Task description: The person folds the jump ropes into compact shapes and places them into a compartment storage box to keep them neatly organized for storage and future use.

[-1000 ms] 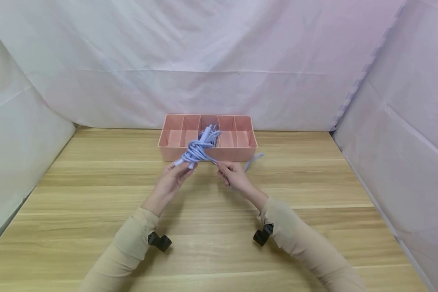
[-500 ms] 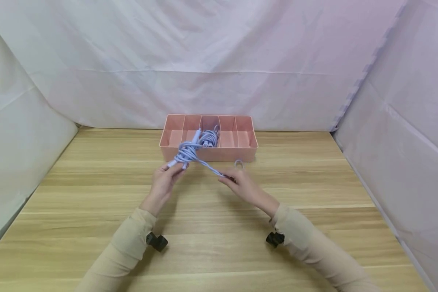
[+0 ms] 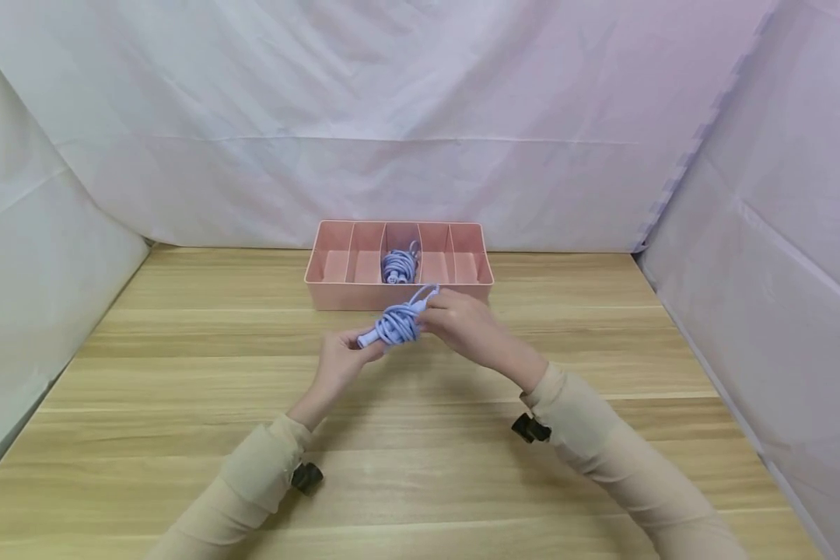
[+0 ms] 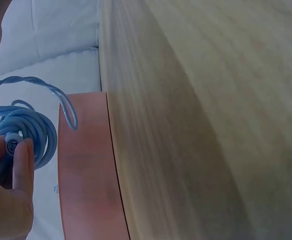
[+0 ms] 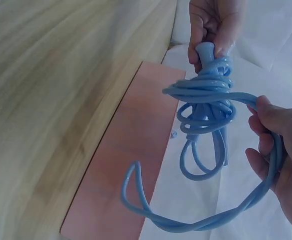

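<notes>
A light blue jump rope (image 3: 397,325) is held above the table in front of the pink box, its cord wound in several turns round its handles. My left hand (image 3: 343,359) pinches the handle ends between thumb and fingers, as the left wrist view also shows. At the bundle's far side, my right hand (image 3: 465,327) grips the cord. In the right wrist view, the cord (image 5: 246,97) runs from the coils into the right hand's curled fingers. From there a doubled length (image 5: 201,225) hangs out and ends in a loop.
The pink box (image 3: 336,295) stands at the table's back, divided into several compartments. A second blue coiled rope (image 3: 399,267) lies in its middle compartment. White cloth (image 3: 392,179) hangs behind the wooden table (image 3: 420,482) and at both sides.
The bundle has moved right and toward me with my left hand, and its tilt has changed. My right hand first drew the cord out to the right, then came up beside the bundle.
</notes>
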### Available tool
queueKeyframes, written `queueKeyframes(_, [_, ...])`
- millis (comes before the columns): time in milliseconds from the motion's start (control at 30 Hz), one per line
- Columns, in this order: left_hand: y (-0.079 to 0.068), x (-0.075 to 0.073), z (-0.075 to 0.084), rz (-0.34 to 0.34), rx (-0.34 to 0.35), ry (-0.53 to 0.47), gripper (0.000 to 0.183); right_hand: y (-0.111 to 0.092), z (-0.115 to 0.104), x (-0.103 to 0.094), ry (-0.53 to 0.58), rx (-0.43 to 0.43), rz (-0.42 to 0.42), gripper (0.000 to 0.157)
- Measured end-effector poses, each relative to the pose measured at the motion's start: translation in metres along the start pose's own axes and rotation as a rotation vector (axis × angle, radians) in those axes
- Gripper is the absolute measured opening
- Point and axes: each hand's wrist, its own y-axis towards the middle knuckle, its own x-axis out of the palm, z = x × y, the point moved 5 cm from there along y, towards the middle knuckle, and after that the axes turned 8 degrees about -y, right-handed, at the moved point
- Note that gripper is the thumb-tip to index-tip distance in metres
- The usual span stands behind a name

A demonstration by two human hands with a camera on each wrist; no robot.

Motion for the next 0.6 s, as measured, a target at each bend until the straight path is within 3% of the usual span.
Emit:
queueKeyframes(200, [-0.003,0.004,0.009,-0.101,0.07,0.15,0.025,0.006,0.002,-0.002,0.086,-0.024,-0.048,0.007])
queueKeyframes(400, [-0.007,0.008,0.019,-0.26,0.152,0.277,0.021,0.012,0.005,-0.001,0.178,0.006,-0.209,0.008])
queueKeyframes(500, [-0.01,0.01,0.021,-0.364,0.141,0.234,0.023,0.016,0.01,-0.001,0.312,0.052,-0.288,0.009])
queueKeyframes(600, [-0.014,0.011,0.02,-0.461,0.099,0.114,0.027,0.019,0.016,0.0,0.481,0.099,-0.347,0.009])
